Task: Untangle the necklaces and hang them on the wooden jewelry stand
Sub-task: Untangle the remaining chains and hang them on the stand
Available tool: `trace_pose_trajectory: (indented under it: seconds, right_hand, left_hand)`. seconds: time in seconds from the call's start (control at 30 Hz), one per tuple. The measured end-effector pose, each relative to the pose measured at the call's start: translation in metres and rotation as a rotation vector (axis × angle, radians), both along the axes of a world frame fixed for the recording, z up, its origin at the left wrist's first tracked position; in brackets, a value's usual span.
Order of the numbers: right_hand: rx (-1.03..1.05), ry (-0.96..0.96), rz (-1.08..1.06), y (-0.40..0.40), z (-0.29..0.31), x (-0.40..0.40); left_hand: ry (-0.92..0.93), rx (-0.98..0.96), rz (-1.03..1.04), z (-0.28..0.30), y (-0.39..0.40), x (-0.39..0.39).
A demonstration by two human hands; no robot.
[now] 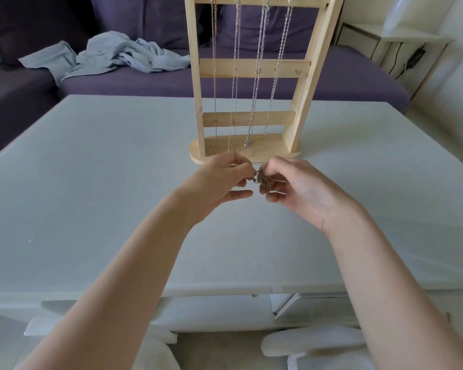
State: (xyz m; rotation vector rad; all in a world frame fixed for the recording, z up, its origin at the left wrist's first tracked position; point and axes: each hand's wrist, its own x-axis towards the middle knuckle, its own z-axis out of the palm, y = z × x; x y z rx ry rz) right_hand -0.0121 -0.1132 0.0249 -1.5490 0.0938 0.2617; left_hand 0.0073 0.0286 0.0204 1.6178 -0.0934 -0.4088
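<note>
A small dark tangle of necklace chain [262,180] hangs between my two hands, just above the white table [91,182]. My left hand [219,182] pinches its left end with thumb and fingertips. My right hand [292,188] curls its fingers round the bunched part. Right behind my hands stands the wooden jewelry stand [251,68], with several silver chains [259,76] hanging from its top bar down to its base; one carries a small pendant [248,146].
A purple sofa [145,84] runs behind the table, with a crumpled light-blue cloth [112,57] on it. A white side shelf with a cable [401,49] stands at the far right. White slippers [313,343] lie on the floor below the table's front edge.
</note>
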Motion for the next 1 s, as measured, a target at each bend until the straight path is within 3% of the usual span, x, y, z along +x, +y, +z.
trace_pose_trajectory:
  seconds: [0.07,0.2,0.47,0.67,0.9,1.0]
  right_hand:
    - [0.002,-0.020,-0.044,-0.0013,-0.0006,0.0008]
    - [-0.080,-0.078,-0.036,-0.0038,-0.0015,0.0013]
    - [-0.177,-0.135,0.022,-0.0057,-0.0034,-0.0017]
    - [-0.112,-0.134,0.030,-0.0080,-0.0029,-0.0004]
    - [0.074,-0.058,-0.060,-0.0067,-0.0019,0.0005]
    - [0.039,-0.046,-0.090,-0.0024,-0.0031,0.0016]
  left_hand:
    - [-0.069,0.068,0.082,-0.0013,0.0002,0.0012]
    - [-0.023,-0.089,0.050,0.0006,0.0032,-0.0019]
    - [-0.151,0.056,0.114,0.0010,0.0021,-0.0024]
    - [-0.196,0.055,0.099,0.0021,0.0038,-0.0023]
    - [-0.041,-0.184,0.043,0.0044,0.0040,-0.0032]
    - [-0.028,-0.114,0.025,0.0031,-0.0015,-0.0047]
